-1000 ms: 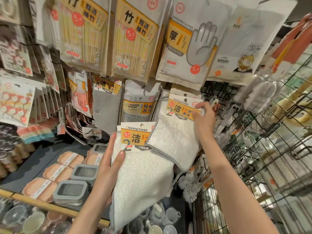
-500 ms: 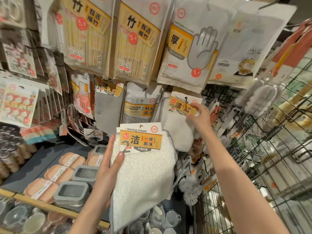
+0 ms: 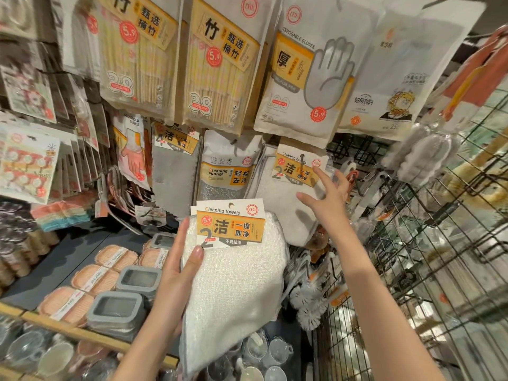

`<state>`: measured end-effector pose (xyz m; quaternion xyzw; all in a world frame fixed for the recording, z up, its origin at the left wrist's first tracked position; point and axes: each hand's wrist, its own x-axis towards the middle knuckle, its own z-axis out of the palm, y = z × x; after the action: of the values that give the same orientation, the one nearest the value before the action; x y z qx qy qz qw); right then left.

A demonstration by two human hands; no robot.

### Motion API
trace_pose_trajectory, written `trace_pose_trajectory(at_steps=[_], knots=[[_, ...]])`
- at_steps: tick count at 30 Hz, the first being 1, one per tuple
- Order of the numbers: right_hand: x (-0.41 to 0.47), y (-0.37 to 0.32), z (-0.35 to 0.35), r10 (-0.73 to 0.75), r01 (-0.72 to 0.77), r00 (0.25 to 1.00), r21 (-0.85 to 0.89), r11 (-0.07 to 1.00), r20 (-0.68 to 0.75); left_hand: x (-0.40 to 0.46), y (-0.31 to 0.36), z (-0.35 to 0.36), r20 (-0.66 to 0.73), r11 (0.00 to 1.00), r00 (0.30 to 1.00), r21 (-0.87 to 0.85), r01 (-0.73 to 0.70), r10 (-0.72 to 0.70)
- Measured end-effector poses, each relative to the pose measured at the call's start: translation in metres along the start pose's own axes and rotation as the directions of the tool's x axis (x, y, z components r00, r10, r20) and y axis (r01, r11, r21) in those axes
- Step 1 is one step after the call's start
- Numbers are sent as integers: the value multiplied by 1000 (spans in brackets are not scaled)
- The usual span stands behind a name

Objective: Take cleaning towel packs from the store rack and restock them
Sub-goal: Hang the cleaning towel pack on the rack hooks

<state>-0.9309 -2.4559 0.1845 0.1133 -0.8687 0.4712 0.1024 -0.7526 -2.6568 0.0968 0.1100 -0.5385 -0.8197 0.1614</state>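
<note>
My left hand point(image 3: 178, 273) grips a white cleaning towel pack point(image 3: 236, 284) with an orange header card, held upright in front of the rack; a second card edge shows behind the first. Another white cleaning towel pack point(image 3: 277, 199) hangs on a rack hook just above and right of it. My right hand point(image 3: 327, 196) hovers in front of that hanging pack with fingers spread, holding nothing.
Bamboo chopstick packs point(image 3: 220, 64) and disposable glove packs point(image 3: 308, 78) hang above. A cleaning sponge pack point(image 3: 228, 166) and grey cloth pack point(image 3: 173, 171) hang to the left. A shelf point(image 3: 82, 328) below carries soap boxes and glass cups. A black wire grid point(image 3: 428, 257) stands at the right.
My right hand hung the second towel pack on the hook, let go of it and opened beside it. The left hand kept its pack still.
</note>
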Motion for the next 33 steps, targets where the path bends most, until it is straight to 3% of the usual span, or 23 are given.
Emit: trace_pose_trajectory(at_steps=[12,25,33], knots=[[-61,-10,46,-16,-35,946,150,988,324,1,-5,6,-30,999,999,38,-37,38],[-74,-14,51,-40,0,971,170,985,236,0,-8,6,-65,996,998,94,-2,8],[-69,-10,43,-52,-29,957,272,962,284,2,-10,2,-10,996,1000,90,-28,29]])
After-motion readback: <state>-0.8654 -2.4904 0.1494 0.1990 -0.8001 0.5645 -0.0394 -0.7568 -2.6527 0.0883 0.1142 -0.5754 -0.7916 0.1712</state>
